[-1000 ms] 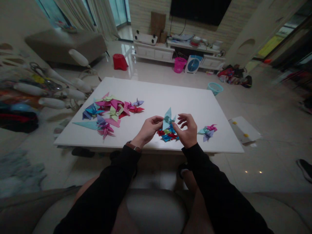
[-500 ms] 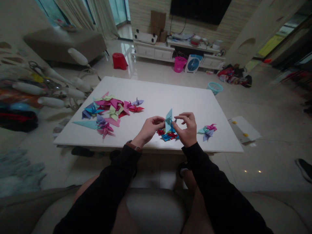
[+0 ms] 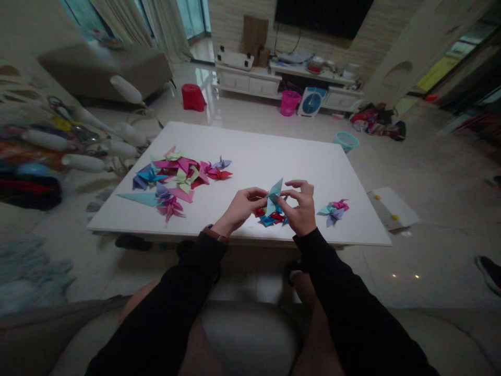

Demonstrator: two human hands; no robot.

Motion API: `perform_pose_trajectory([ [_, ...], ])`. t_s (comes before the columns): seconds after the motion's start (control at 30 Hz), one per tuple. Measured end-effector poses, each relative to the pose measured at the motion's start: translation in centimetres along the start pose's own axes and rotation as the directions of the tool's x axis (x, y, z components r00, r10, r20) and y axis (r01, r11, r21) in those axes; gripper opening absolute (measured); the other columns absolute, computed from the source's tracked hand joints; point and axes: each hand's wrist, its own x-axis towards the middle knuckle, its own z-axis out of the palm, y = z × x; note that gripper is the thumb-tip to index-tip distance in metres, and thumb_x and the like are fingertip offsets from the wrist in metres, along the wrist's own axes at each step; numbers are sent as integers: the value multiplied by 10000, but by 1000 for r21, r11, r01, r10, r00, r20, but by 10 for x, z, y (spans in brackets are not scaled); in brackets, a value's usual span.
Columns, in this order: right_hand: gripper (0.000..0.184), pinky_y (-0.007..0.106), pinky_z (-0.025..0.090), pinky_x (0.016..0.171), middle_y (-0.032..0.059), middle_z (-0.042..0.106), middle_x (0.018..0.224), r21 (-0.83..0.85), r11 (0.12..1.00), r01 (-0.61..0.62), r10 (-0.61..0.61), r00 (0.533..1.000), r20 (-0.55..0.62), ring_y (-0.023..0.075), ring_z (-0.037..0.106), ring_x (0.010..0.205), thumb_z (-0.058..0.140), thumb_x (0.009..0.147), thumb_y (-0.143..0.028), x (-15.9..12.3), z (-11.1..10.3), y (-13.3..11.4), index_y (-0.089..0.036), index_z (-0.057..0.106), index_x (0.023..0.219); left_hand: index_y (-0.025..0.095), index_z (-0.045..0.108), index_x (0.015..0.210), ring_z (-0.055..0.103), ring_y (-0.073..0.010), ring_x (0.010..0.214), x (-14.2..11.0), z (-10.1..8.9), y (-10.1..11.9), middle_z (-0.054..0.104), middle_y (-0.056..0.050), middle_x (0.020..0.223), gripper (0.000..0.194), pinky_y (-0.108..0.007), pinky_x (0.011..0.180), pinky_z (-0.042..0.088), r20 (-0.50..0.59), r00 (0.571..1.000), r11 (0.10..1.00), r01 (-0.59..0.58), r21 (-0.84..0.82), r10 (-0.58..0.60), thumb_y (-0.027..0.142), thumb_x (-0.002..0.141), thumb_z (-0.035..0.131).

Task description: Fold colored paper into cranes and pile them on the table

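Note:
A light teal paper crane (image 3: 274, 197) is held up over the near part of the white table (image 3: 250, 156). My left hand (image 3: 245, 208) pinches its left side between thumb and fingertips. On its other side, my right hand (image 3: 300, 207) has thumb and index finger closed on the paper, while the other fingers stay raised. Beneath the crane lies a small cluster of red, blue and green folded papers (image 3: 270, 218), partly hidden by my hands and the crane.
A heap of colourful paper cranes (image 3: 178, 175) lies on the table's left side. Several smaller cranes (image 3: 334, 210) sit to the right of my right hand. A lamp with white shades (image 3: 117, 149) stands by the left edge. A teal basket (image 3: 346, 140) is beyond the far right corner.
The teal crane has turned and leans more to the right. My right index finger has come in from apart to the paper. My left hand keeps its pinch.

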Motion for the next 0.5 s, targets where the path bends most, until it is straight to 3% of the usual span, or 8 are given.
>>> perform_pose_trajectory([
  [0.17,69,502,445,976,69,654,1087,18,1000,-17,17,1000,-9,277,534,1081,742,869,-239,0,0,4,-255,736,802,138,705,1022,682,-165,827,0,-2,-1,737,-92,1034,397,-324,779,547,-61,998,1000,-11,-1,11,249,677,868],
  [0.33,81,489,446,972,70,663,1062,-23,1000,-22,21,1000,-23,268,541,1057,735,864,-224,-2,-2,13,-246,736,786,134,682,1026,696,-189,895,2,-4,-2,724,-110,1075,435,-376,855,549,-140,990,1000,13,-8,-14,161,630,858],
  [0.5,87,465,464,949,76,664,1015,-133,979,-153,132,979,-156,271,543,1063,727,853,-280,4,-25,51,-236,731,777,130,685,978,694,-201,918,6,-4,2,719,-105,1060,399,-360,835,547,-195,980,999,28,17,-24,121,607,834],
])
